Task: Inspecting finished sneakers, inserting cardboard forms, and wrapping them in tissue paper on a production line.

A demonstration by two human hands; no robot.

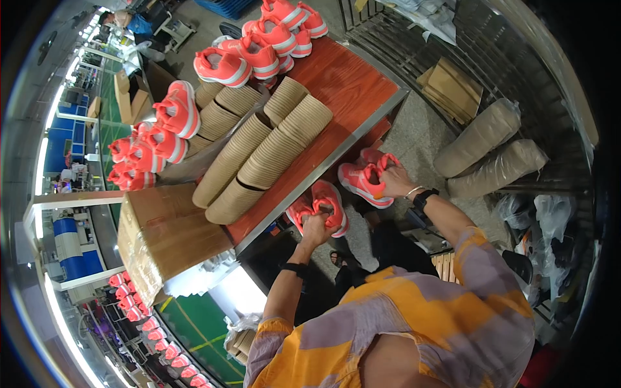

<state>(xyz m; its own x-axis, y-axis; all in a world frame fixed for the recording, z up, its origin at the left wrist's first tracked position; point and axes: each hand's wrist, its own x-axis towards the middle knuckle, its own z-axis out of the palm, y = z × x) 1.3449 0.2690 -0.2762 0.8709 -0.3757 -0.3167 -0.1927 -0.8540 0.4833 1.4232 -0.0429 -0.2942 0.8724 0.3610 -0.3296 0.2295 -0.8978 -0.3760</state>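
My left hand is closed on a pair of coral sneakers, its fingers hooked into the shoe openings. Another pair of coral sneakers with white soles hangs from my right hand, which grips it by the collars. Both pairs are held off the near edge of a red wood-grain table with a metal rim. On that table lie long stacks of nested brown cardboard forms, close to my left hand. The fingertips of both hands are partly hidden inside the shoes.
More coral sneakers are heaped at the table's far end, and others along its left side. A taped carton stands at the left. Two wrapped brown rolls and flat cardboard sit by a metal rack at right.
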